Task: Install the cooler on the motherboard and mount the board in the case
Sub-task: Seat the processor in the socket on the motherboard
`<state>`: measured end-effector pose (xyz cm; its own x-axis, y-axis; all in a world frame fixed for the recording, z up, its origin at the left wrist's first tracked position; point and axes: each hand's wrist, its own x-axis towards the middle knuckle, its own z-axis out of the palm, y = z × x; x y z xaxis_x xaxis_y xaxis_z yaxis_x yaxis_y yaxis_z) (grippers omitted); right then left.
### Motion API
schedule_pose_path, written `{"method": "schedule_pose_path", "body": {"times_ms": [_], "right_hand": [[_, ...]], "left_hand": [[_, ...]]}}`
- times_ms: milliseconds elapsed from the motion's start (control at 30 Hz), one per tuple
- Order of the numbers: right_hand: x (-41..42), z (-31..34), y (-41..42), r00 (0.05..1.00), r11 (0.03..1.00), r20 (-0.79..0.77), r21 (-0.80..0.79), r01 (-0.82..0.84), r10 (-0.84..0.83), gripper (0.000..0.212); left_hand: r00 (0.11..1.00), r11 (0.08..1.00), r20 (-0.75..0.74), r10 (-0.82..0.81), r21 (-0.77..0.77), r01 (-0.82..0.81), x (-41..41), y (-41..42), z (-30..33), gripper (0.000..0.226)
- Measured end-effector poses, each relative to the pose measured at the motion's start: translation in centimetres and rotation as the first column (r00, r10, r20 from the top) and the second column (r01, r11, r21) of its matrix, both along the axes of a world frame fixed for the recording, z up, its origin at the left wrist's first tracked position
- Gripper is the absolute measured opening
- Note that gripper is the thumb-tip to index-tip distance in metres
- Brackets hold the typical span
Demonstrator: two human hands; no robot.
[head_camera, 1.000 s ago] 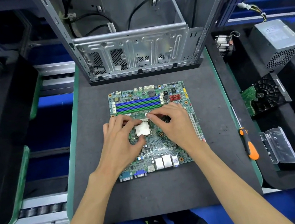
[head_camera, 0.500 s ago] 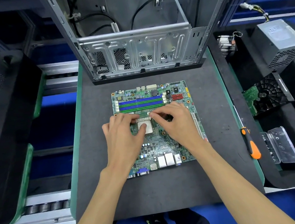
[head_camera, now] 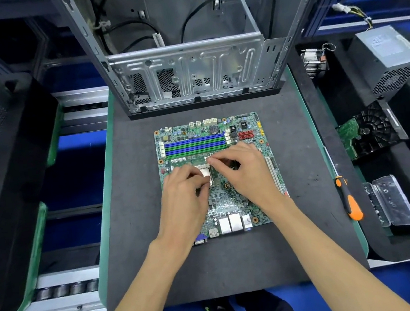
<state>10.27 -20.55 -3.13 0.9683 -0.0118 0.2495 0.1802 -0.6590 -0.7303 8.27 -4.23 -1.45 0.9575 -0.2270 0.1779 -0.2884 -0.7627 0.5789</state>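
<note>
The green motherboard (head_camera: 196, 133) lies flat on the dark mat in front of the open metal case (head_camera: 189, 74). A silver CPU (head_camera: 206, 172) sits in its socket at the board's middle. My left hand (head_camera: 186, 201) curls over the CPU's left side, thumb and fingers pinched at its edge. The fingertips of my right hand (head_camera: 245, 173) are closed on the socket frame just above and right of the CPU. The cooler (head_camera: 313, 61), a finned heatsink with a cable, rests in the black tray to the right, away from both hands.
In the right tray are a grey power supply (head_camera: 390, 55), a hard drive (head_camera: 368, 130) and a clear plastic box (head_camera: 390, 202). An orange-and-black screwdriver (head_camera: 350, 199) lies at the mat's right edge. Conveyor rollers run along the left.
My left hand's fingers have curled in over the CPU, covering more of it. My right hand stays at the top of the socket. The view has shifted slightly.
</note>
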Motion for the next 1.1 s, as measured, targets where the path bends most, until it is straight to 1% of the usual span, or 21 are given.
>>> {"method": "schedule_pose_path", "body": {"times_ms": [133, 200, 300, 367, 433, 500, 633, 733, 833, 900, 1000, 1100], "right_hand": [[0.0, -0.1, 0.0, 1.000, 1.000, 0.003, 0.004, 0.002, -0.002, 0.018], [0.0, -0.2, 0.0, 1.000, 1.000, 0.005, 0.010, 0.004, -0.004, 0.018], [0.0, -0.2, 0.0, 1.000, 1.000, 0.011, 0.010, 0.005, -0.005, 0.018], [0.0, -0.4, 0.0, 1.000, 1.000, 0.012, 0.010, 0.008, -0.008, 0.017], [0.0, -0.4, 0.0, 1.000, 1.000, 0.014, 0.009, 0.010, -0.010, 0.017], [0.0, -0.4, 0.0, 1.000, 1.000, 0.017, 0.010, 0.009, -0.009, 0.018], [-0.2, -0.1, 0.1, 1.000, 1.000, 0.017, 0.004, -0.005, 0.005, 0.019], [-0.3, 0.0, 0.1, 1.000, 1.000, 0.012, -0.002, -0.012, 0.012, 0.031], [-0.3, 0.0, 0.2, 1.000, 1.000, -0.003, -0.008, -0.011, 0.011, 0.041], [-0.3, 0.0, 0.1, 1.000, 1.000, -0.003, -0.010, -0.007, 0.007, 0.039], [-0.4, 0.0, 0.1, 1.000, 1.000, -0.012, -0.007, -0.005, 0.005, 0.037], [-0.4, 0.0, 0.1, 1.000, 1.000, -0.015, 0.000, -0.004, 0.004, 0.038]], "left_hand": [[1.000, 0.999, -0.014, -0.005, 0.032, 0.005, -0.1, 0.0, 0.2, 0.011], [0.999, 0.994, 0.007, -0.045, 0.104, 0.044, -0.5, 0.2, 0.4, 0.015], [0.989, 0.953, 0.053, -0.140, 0.276, 0.120, -1.3, 0.5, 0.6, 0.035], [0.985, 0.934, 0.065, -0.161, 0.331, 0.131, -1.6, 0.8, 0.6, 0.050], [0.985, 0.929, 0.064, -0.158, 0.349, 0.126, -1.6, 0.9, 0.6, 0.061], [0.987, 0.930, 0.050, -0.150, 0.347, 0.124, -1.7, 0.9, 0.7, 0.063], [0.992, 0.947, -0.008, -0.122, 0.299, 0.119, -1.6, 1.0, 0.9, 0.059], [0.992, 0.980, -0.064, -0.109, 0.158, 0.118, -0.8, 1.4, 0.8, 0.056], [0.994, 0.998, -0.090, -0.058, 0.030, 0.061, 0.2, 2.0, 1.0, 0.040], [0.995, 0.998, -0.075, -0.058, 0.027, 0.060, 0.7, 2.0, 0.9, 0.030], [0.995, 0.996, -0.086, -0.051, 0.071, 0.057, 0.9, 1.8, 0.4, 0.033], [0.994, 0.998, -0.101, -0.051, 0.040, 0.055, 0.9, 1.6, 0.2, 0.036]]}}
